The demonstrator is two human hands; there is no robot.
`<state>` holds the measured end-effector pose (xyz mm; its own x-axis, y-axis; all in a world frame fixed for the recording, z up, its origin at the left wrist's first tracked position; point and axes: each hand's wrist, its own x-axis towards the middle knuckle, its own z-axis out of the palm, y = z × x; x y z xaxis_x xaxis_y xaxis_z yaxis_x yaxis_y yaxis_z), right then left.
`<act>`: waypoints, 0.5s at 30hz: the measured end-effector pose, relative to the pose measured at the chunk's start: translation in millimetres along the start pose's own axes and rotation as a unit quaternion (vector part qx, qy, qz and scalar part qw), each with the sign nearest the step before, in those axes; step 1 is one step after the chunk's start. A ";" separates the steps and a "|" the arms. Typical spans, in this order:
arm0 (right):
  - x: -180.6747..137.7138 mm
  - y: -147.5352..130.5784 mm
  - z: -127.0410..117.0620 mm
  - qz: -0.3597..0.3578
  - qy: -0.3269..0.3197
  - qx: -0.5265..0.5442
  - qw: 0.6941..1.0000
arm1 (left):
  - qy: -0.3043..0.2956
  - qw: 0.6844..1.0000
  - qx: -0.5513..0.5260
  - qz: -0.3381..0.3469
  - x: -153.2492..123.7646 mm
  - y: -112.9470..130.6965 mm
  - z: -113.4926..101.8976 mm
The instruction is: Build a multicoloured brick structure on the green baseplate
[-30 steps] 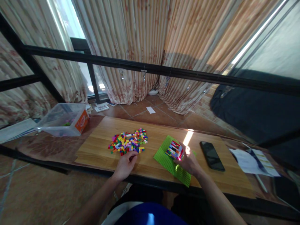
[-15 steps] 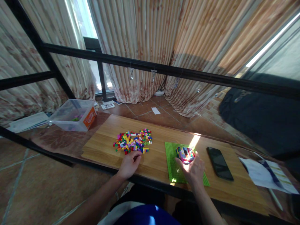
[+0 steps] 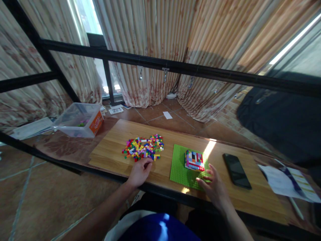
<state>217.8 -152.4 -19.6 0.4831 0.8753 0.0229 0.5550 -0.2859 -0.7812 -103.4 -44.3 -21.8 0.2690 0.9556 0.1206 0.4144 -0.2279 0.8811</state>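
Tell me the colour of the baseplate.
The baseplate is bright green, seen best in the head view.

Green baseplate (image 3: 179, 165) turned from skewed, one corner toward the person, to square with the table's (image 3: 112, 157) front edge. Right hand (image 3: 216, 188) came off the brick block (image 3: 194, 160); now fingers spread at the baseplate's near right corner, block uncovered.

Whether the left hand (image 3: 139, 172) pinches anything at the brick pile (image 3: 143, 151), centre frame, is too small to tell. The papers (image 3: 278, 180) at lower right run off the edge. The contents of the plastic box (image 3: 72, 131) at left are blurred.
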 end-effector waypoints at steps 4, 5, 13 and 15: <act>23.7 -11.1 -2.4 -0.124 0.029 -0.121 0.984 | 0.001 1.000 0.002 -0.002 0.7 -1.2 0.3; 30.6 -12.3 -1.0 -0.148 0.024 -0.129 0.980 | 0.002 1.000 0.001 -0.004 0.7 -0.8 0.4; 47.5 3.5 33.5 -0.212 0.021 -0.110 0.971 | 0.015 1.000 -0.003 0.007 -2.7 4.5 1.1; 42.3 5.4 39.6 -0.216 0.025 -0.108 0.970 | 0.019 1.000 -0.009 0.015 -4.0 3.7 1.6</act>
<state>214.4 -101.4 -47.6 0.2034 0.9130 0.3536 0.8398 0.0230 -0.5424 -101.6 -49.3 -19.8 0.2478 0.9548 0.1641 0.3910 -0.2535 0.8848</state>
